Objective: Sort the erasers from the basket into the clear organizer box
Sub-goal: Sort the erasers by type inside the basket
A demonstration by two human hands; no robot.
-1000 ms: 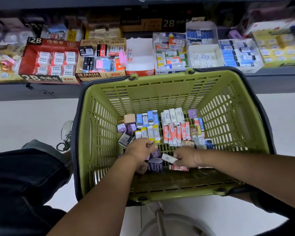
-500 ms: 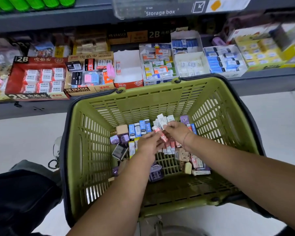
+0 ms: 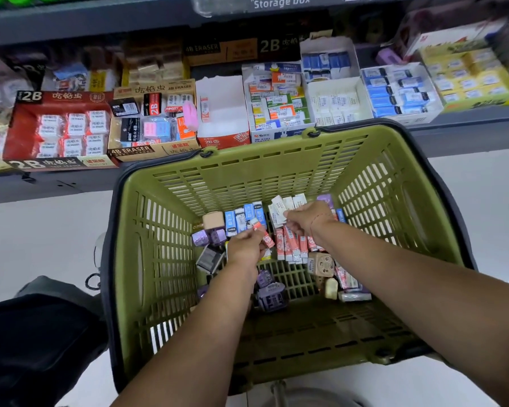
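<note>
Both hands are down in the green basket (image 3: 276, 171), so this is the picking step. The left hand (image 3: 244, 245) closes its grip on a red-and-white eraser (image 3: 262, 232); the right hand (image 3: 306, 219) pinches some white erasers (image 3: 279, 208). Next, I think, both must lift out toward the clear organizer box, which I cannot surely find here
</note>
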